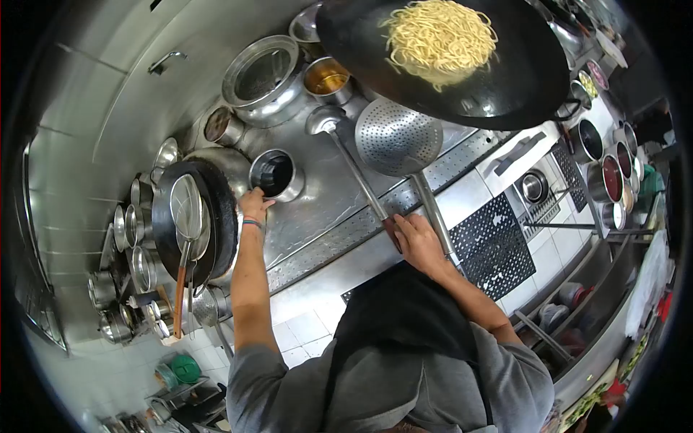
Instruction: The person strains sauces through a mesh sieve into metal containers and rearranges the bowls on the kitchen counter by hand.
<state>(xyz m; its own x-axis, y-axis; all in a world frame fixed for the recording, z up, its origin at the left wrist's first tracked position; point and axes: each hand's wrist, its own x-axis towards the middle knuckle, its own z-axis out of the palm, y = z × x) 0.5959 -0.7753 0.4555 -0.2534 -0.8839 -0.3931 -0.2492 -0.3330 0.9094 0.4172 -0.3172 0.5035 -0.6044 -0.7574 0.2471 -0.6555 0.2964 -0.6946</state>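
Observation:
My left hand (255, 206) is at the near rim of a steel pot (287, 189) with dark contents, its fingers closed on the rim. My right hand (420, 244) is wrapped round the wooden end of a long ladle (359, 173), whose bowl rests on the steel counter. Beside that hand runs the handle of a large perforated skimmer (398, 137), its round head lying on the counter. Noodles (440, 40) sit in a big black wok (505, 86) at the top.
A lidded steel pot (271, 101) and a pot of amber liquid (327, 79) stand at the back. Stacked woks (167, 209) with wire strainers (186, 209) are at left. Several ingredient pots line the right. The steel counter's front edge (325, 270) runs before me.

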